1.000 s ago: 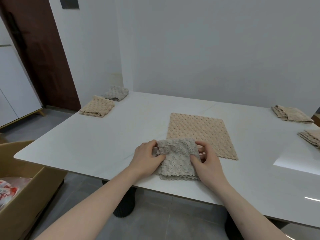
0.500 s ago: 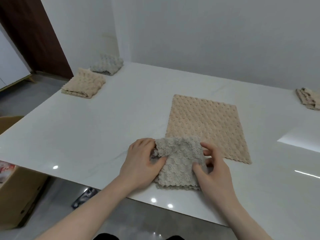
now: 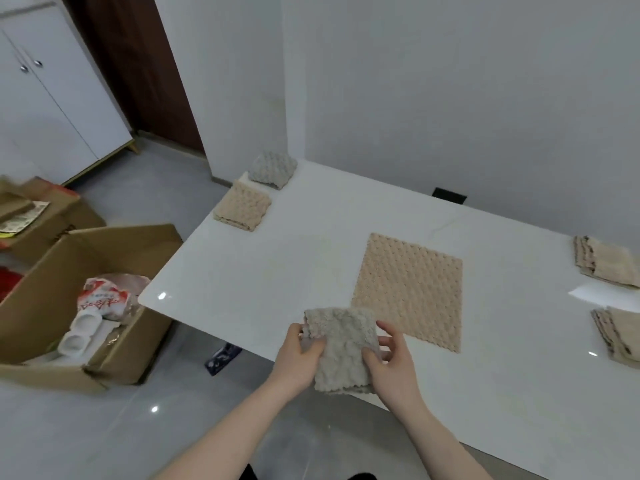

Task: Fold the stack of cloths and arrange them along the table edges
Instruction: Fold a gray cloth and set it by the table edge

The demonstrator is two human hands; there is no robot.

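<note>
Far left: white cabinet (image 3: pixel 52 91) against the wall, open cardboard box (image 3: pixel 86 299) on the grey floor holding a red-and-white printed bag (image 3: pixel 104 299) and white moulded packing.

Along the left edge of the white table (image 3: pixel 263 271): folded beige cloth (image 3: pixel 242 210), and just beyond it, at the far corner, folded grey cloth (image 3: pixel 273 169), the two nearly touching.

At the near edge, centre: folded grey cloth in hand (image 3: pixel 341 351), gripped on both sides and raised slightly, its lower part hanging past the table's rim. Left hand (image 3: pixel 299 358) clamped on its left side, thumb on top, fingers hidden beneath. Right hand (image 3: pixel 391 365) clamped on its right side, thumb pressed on the fabric, fingers spread behind. Hands apart, the cloth between them.

Just beyond and to the right: flat beige cloth (image 3: pixel 410 289), unfolded, spread on the tabletop, its near left corner tucked behind the held cloth.

Far right edge: two folded beige piles, upper folded pile (image 3: pixel 602 265) and lower folded pile (image 3: pixel 620 336), well apart from the centre, the lower one partly cut off by the frame.
</note>
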